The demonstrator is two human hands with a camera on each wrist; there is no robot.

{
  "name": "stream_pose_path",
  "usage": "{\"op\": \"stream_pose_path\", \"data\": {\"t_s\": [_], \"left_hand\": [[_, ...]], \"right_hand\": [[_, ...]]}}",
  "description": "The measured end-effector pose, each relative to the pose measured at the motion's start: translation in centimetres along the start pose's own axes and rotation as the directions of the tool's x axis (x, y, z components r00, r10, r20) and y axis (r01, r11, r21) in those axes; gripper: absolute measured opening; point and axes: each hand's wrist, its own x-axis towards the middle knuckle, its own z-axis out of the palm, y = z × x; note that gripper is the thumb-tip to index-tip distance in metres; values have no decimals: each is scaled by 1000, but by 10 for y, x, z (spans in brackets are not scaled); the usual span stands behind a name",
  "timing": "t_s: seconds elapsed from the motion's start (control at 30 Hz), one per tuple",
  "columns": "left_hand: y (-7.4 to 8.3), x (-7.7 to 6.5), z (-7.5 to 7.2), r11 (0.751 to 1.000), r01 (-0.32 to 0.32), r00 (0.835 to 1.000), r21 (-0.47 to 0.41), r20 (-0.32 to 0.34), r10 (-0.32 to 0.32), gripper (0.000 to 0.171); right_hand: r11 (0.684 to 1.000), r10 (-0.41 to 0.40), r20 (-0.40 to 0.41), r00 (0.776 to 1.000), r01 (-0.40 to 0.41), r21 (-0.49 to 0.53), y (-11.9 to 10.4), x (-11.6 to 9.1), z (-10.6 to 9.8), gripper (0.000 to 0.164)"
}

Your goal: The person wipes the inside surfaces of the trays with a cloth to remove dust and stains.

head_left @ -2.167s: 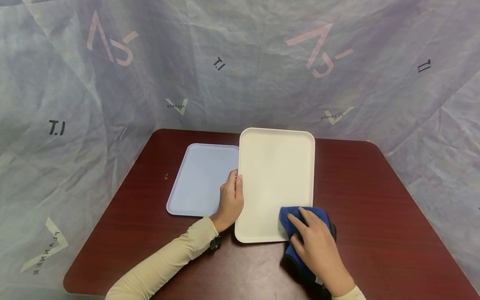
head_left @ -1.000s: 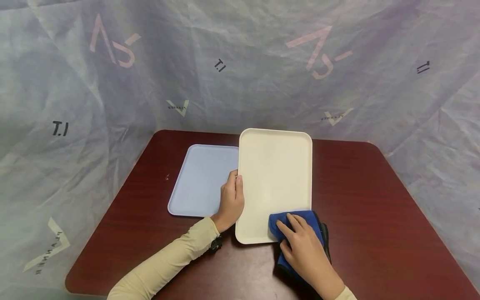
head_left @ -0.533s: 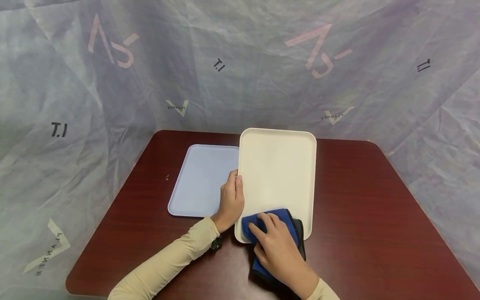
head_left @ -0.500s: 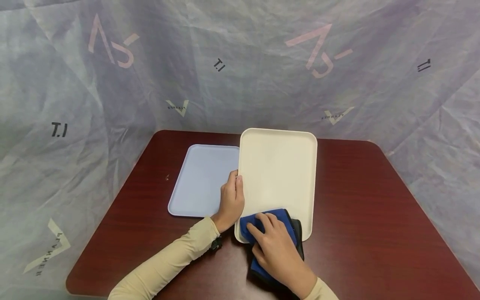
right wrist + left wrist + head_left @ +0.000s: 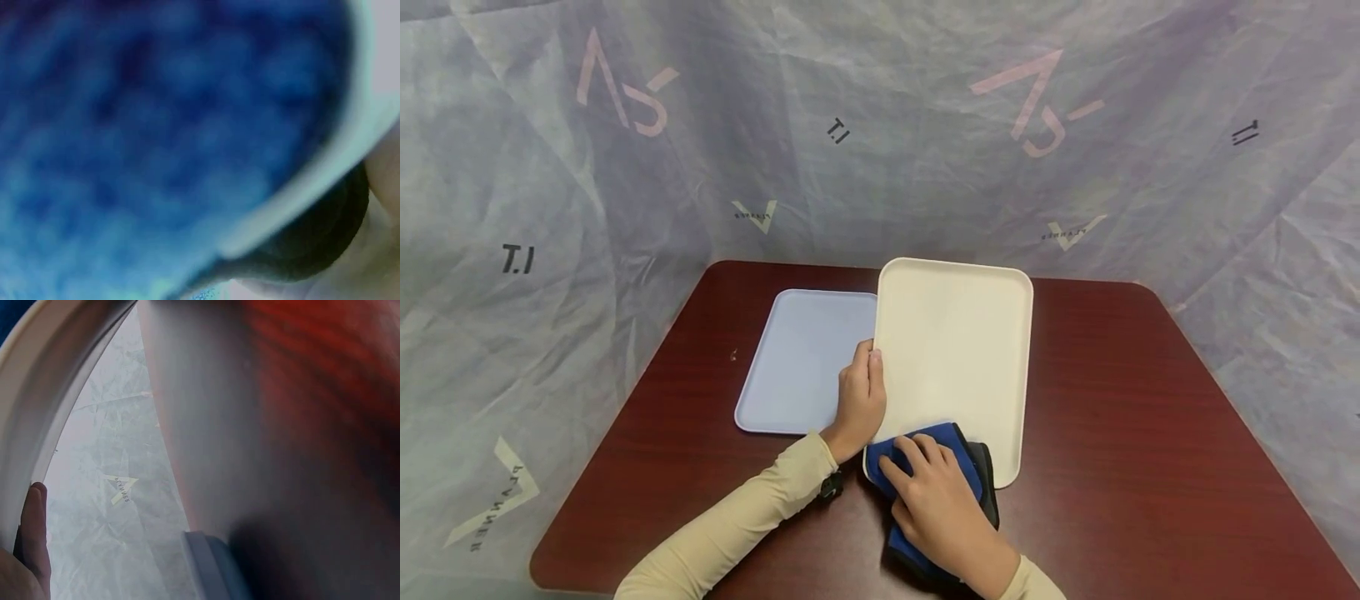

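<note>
My left hand (image 5: 859, 400) grips the left edge of a cream tray (image 5: 955, 350), its thumb along the rim. The tray leans up toward me, its lower end just above the table. In the left wrist view, fingers (image 5: 36, 528) lie against the tray's rim (image 5: 31, 406). My right hand (image 5: 940, 504) holds a folded blue cloth (image 5: 966, 473) with black edging, bent fingers pressing it on the tray's lower left corner. Blurred blue cloth (image 5: 175, 125) fills much of the right wrist view, beside the pale rim (image 5: 306, 194). The cloth hides the tray's lower left corner.
A light blue tray (image 5: 808, 358) lies flat on the dark red table (image 5: 1135, 417), partly behind my left hand and the cream tray. Grey sheeting (image 5: 895, 167) hangs behind the table and at both sides.
My right hand has slid the cloth leftward along the cream tray's lower edge, from the right corner to the left corner. The left hand has kept its hold, with the tray shifting slightly.
</note>
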Motion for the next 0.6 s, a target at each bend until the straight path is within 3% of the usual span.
{"op": "stream_pose_path", "data": {"t_s": [0.3, 0.6], "left_hand": [[0, 0, -1, 1000, 3, 1000, -10, 19, -3, 28], [0, 0, 1, 1000, -1, 1000, -11, 3, 1, 26]], "right_hand": [[1000, 16, 9, 1000, -15, -17, 1, -5, 0, 36], [994, 103, 19, 995, -103, 21, 22, -25, -5, 38]]}}
